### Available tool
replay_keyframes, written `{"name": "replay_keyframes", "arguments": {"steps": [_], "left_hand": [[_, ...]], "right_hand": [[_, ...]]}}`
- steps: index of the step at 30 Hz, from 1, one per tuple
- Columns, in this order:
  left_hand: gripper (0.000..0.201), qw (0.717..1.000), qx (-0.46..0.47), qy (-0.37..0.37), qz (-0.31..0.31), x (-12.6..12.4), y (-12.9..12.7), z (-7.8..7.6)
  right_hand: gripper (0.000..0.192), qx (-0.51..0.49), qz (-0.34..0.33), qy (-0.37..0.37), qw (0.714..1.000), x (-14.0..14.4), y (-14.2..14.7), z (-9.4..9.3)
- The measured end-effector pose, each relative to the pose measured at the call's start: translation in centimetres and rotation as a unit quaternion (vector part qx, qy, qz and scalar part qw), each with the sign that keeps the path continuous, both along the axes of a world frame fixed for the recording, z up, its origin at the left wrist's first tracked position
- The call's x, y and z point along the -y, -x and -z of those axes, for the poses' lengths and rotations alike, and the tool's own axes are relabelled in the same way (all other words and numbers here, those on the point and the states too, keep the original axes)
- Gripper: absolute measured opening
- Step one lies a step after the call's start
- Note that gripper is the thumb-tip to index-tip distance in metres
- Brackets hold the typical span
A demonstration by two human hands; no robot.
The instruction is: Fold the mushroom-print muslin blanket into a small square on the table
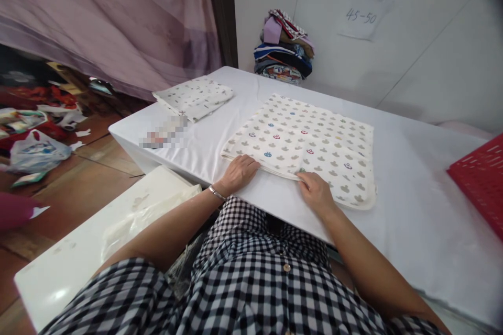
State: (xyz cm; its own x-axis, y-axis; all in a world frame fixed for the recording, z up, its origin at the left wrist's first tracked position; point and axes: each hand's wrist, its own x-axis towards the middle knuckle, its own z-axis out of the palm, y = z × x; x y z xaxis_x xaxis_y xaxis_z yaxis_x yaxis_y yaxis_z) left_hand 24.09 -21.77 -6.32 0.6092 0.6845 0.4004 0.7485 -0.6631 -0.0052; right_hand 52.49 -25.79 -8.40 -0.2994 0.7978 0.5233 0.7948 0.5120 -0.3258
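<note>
A folded cream cloth [302,141] lies flat on the white-covered table, printed with small grey shapes and a few red, blue and green motifs. At the left part of its near edge, my left hand [240,170] is closed on the layered hem, fingers on top. My right hand [315,191] pinches the same edge further right, its thumb and forefinger at the hem. The layers of the fold show between the two hands. Another folded white cloth [196,97] with a small dark print rests at the table's far left, apart from both hands.
A pile of folded clothes [283,49] stands at the table's back against the wall. At the right is a red plastic basket [483,178]. A white bench [113,230] with plastic film sits at my left. Bags [37,152] lie on the floor beyond it.
</note>
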Motion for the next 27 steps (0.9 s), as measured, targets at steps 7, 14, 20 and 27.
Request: {"name": "replay_keyframes", "arguments": {"steps": [7, 14, 20, 27], "left_hand": [[0.025, 1.0, 0.003, 0.009, -0.002, -0.1, -0.2, -0.1], [0.027, 0.998, -0.03, 0.046, -0.016, 0.0, -0.6, -0.8], [0.03, 0.998, -0.038, 0.058, -0.008, -0.1, -0.7, -1.0], [0.031, 0.998, -0.037, 0.051, 0.019, -0.2, -0.4, -0.5]], "right_hand": [[0.026, 0.006, -0.001, 0.001, 1.0, 0.1, 0.0, -0.1], [0.025, 0.008, 0.001, -0.004, 1.0, 0.0, 0.1, -0.1], [0.025, 0.005, 0.004, -0.002, 1.0, 0.0, 0.0, -0.1], [0.026, 0.008, 0.007, 0.011, 1.0, 0.0, 0.0, -0.1]]}}
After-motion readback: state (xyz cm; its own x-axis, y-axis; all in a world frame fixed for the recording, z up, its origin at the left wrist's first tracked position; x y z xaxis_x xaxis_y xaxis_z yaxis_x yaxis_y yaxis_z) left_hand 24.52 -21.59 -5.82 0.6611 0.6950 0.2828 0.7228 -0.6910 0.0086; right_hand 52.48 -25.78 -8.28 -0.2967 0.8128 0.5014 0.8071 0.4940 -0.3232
